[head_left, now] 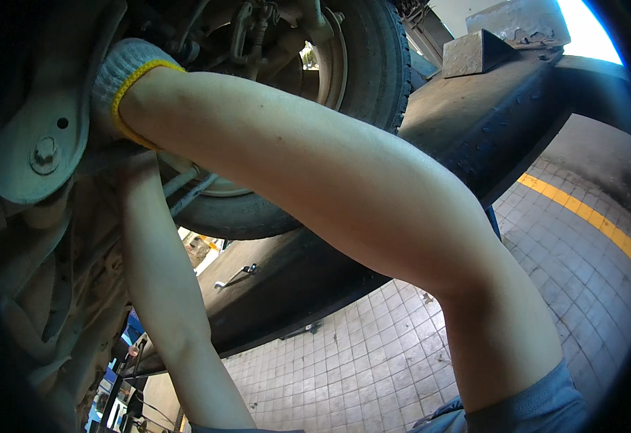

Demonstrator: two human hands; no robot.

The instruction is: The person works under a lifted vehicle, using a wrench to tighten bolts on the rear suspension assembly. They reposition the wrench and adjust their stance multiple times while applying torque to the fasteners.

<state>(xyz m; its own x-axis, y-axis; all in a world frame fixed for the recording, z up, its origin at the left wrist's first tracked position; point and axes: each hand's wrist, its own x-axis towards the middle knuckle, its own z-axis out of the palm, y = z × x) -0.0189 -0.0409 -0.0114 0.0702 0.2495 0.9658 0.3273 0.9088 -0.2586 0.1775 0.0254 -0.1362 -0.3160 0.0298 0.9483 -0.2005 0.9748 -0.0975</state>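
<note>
Both my arms reach up into the underside of a raised vehicle, beside a wheel with a black tyre [377,68]. My right hand [124,72] wears a grey knit glove with a yellow cuff. Its fingers are hidden behind a grey metal bracket [23,155] that carries a bolt [45,155]. Up from the lower edge comes my left forearm [160,252]. Its wrist passes behind a dark part below the right cuff, so the left hand cannot be seen. What either hand touches or holds is hidden. Suspension parts [254,36] show inside the wheel.
The tyre stands on a long dark lift runway [287,289]. A wrench-like tool [236,276] lies on it, and a metal wedge block [478,54] sits at its far end. Below is a tiled floor [351,339] with a yellow line [582,209]. Rusty underbody metal [41,289] fills the left.
</note>
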